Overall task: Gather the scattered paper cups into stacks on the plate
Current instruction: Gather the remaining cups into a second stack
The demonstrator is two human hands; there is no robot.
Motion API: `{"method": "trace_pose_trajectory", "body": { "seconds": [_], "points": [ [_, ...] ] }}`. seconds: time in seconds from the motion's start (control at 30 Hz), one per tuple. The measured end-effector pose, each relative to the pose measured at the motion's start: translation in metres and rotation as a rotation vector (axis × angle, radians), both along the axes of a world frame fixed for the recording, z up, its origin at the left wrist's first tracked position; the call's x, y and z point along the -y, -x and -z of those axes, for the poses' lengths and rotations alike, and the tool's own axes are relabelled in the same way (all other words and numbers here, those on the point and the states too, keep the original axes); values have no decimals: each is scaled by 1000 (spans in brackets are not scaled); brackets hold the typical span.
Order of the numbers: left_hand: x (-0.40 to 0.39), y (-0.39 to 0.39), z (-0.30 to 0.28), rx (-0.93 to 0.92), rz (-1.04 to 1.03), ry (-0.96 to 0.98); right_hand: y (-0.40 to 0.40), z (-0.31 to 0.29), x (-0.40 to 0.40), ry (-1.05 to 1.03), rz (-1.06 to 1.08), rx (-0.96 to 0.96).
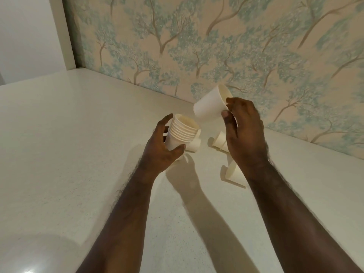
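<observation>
1. Above the counter, the left hand grips a nested stack; the right hand pinches a single cup.
2. Several loose cups lie nearby, perhaps four; no plate shows.

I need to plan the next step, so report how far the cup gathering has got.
Done: a nested stack of cups sits in the left hand. In hand: the right hand pinches a single cup by its rim, above the stack. Left: loose cups lie on the counter. No plate is in view.
</observation>
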State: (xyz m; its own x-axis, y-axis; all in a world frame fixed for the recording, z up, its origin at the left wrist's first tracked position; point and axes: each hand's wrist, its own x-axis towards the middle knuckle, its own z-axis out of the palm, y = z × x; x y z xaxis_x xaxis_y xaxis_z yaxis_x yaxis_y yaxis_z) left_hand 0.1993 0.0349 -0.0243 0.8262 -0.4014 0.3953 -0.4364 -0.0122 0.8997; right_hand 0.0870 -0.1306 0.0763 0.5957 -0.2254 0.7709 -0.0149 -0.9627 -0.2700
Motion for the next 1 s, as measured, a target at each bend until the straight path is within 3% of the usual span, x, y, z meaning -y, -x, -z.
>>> {"method": "trace_pose_trajectory", "body": {
  "seconds": [0.13,0.3,0.43,0.5,0.73,0.87,1.0],
  "points": [
    [5,4,0,7,42,-11,-5,6,-8,89,3,-139],
    [8,5,0,17,55,-16,-14,23,-17,29,-84,-436],
    [-6,-4,-2,-3,-86,44,-27,35,-18,-197,-178,-311],
    [-17,-11,-3,-26,-211,138,-36,47,-16,-215,-149,-291],
    [-38,-19,-5,-76,-416,280,-63,103,-37,194,-210,-783],
    [-37,-20,-5,-61,-414,242,-74,115,-45,345,-179,-837],
    [-34,-19,-6,-55,-398,209,-82,110,-43,466,-123,-691]
  ]
}}
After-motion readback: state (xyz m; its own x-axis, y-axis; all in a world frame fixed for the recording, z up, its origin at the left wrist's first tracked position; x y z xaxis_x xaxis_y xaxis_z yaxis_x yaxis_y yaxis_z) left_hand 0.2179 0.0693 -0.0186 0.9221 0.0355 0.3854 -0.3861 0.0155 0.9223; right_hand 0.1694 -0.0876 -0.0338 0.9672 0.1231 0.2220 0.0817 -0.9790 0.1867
